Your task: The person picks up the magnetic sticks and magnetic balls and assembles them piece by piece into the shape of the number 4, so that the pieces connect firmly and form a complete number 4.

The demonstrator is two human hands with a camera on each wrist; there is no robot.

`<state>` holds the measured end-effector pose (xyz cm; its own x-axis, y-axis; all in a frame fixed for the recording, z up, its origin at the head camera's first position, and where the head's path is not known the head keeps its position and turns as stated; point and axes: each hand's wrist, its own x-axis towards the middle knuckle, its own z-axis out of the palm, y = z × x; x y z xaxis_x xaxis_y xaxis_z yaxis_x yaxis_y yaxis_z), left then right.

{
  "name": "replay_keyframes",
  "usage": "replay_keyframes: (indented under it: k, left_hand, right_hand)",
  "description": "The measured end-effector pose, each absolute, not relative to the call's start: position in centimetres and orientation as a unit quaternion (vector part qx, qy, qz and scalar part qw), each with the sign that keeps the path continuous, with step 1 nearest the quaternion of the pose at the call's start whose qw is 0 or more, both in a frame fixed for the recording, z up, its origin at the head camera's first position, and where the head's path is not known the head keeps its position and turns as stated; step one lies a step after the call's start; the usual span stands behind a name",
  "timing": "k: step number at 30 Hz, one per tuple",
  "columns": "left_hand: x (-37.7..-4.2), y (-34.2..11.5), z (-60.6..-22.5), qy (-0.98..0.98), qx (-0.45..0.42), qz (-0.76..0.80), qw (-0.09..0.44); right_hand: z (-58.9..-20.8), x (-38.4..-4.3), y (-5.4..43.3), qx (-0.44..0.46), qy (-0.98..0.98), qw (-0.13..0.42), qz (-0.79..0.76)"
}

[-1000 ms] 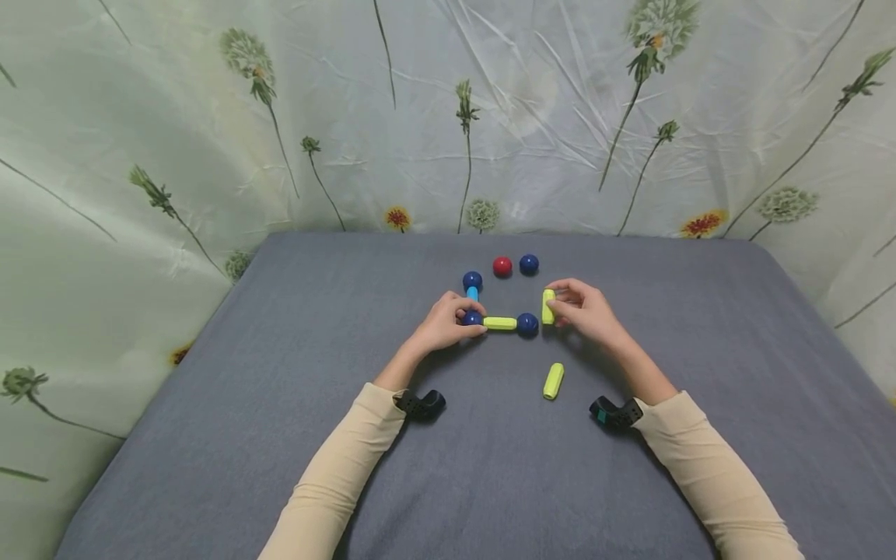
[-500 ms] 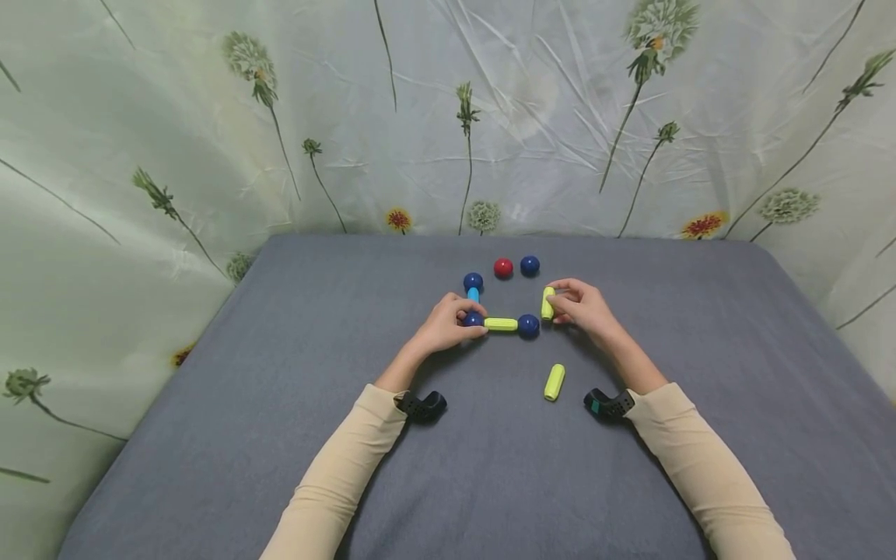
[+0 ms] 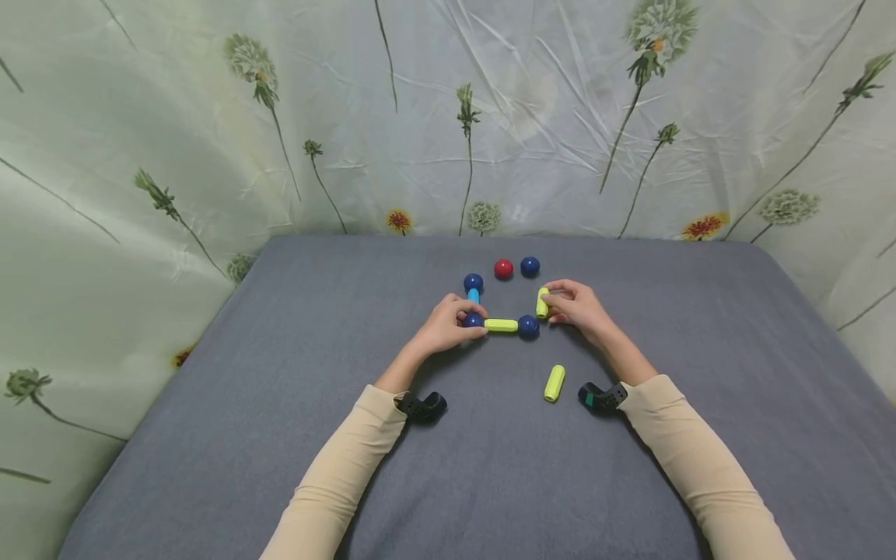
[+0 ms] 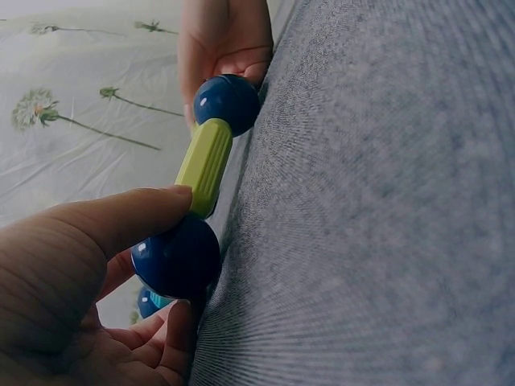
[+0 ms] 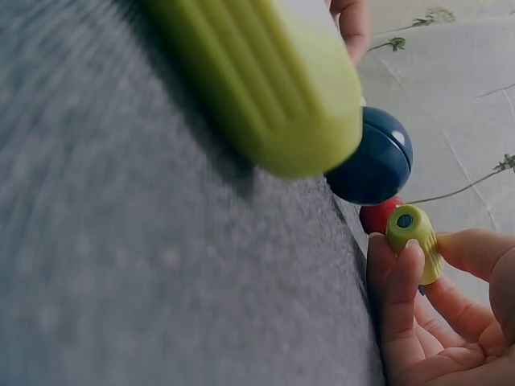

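My left hand [image 3: 444, 323] grips the dark blue ball [image 3: 474, 320] at the corner of a magnetic-stick figure. From that ball a lime stick [image 3: 501, 325] runs right to a second blue ball [image 3: 528, 326], and a light blue stick [image 3: 474, 295] leads away to a third blue ball [image 3: 473, 282]. Between thumb and fingertips my right hand [image 3: 581, 306] pinches another lime magnetic stick [image 3: 542, 302], just beyond and right of the second ball. A dark round spot [image 5: 405, 220] shows on its end in the right wrist view. Whether that stick touches the ball I cannot tell.
Nearer the person, a loose lime stick [image 3: 554, 383] lies on the grey cloth-covered table [image 3: 280, 389]. Toward the back sit a red ball [image 3: 503, 269] and a loose blue ball [image 3: 530, 267]. Behind the table hangs a flowered curtain [image 3: 350, 179].
My right hand has shifted slightly left with the lime stick, bringing it closer to the second blue ball. The left hand keeps its hold on the corner ball.
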<state>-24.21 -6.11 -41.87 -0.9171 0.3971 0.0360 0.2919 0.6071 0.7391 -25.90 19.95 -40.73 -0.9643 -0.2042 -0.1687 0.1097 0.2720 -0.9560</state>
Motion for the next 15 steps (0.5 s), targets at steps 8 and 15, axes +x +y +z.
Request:
replay_keyframes:
  k: [8,15]
  left_hand:
    - [-24.4,-6.2,-41.8,0.895,0.192,0.397,0.063]
    - [-24.2,-6.2,-41.8,0.894,0.190,0.399,0.071]
  right_hand:
    - [-41.1,-26.2,19.4,-0.031,0.785,0.103,-0.610]
    - [-41.2,-26.2,18.8,-0.027,0.784,0.098,-0.613]
